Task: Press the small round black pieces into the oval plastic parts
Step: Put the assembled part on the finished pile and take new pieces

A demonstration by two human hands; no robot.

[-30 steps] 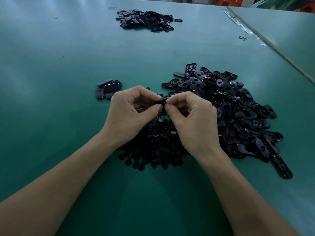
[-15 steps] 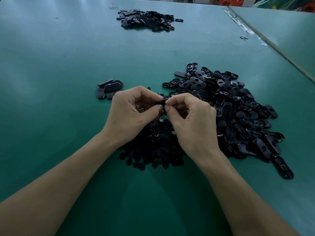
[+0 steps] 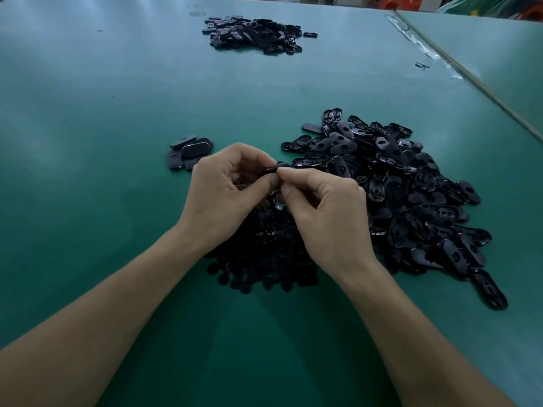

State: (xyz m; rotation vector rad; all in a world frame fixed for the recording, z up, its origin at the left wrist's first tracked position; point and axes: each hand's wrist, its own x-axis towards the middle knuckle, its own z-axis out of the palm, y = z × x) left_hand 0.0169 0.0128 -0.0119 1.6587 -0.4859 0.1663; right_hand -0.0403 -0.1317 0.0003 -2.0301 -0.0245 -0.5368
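My left hand (image 3: 226,190) and my right hand (image 3: 326,210) meet fingertip to fingertip over the table, both pinching one black oval plastic part (image 3: 271,169) held edge-on between them. Whether a round piece sits in it is hidden by my fingers. Under my hands lies a heap of small round black pieces (image 3: 264,254). A large pile of loose oval parts (image 3: 405,186) spreads to the right of my right hand.
A small group of oval parts (image 3: 191,151) lies just left of my left hand on the green table (image 3: 102,142). Another pile of oval parts (image 3: 255,33) sits far back. A seam strip (image 3: 470,74) runs diagonally at the right.
Hardly anything differs: both hands stay pinched on the same oval part in the same place, with only slight finger shifts.
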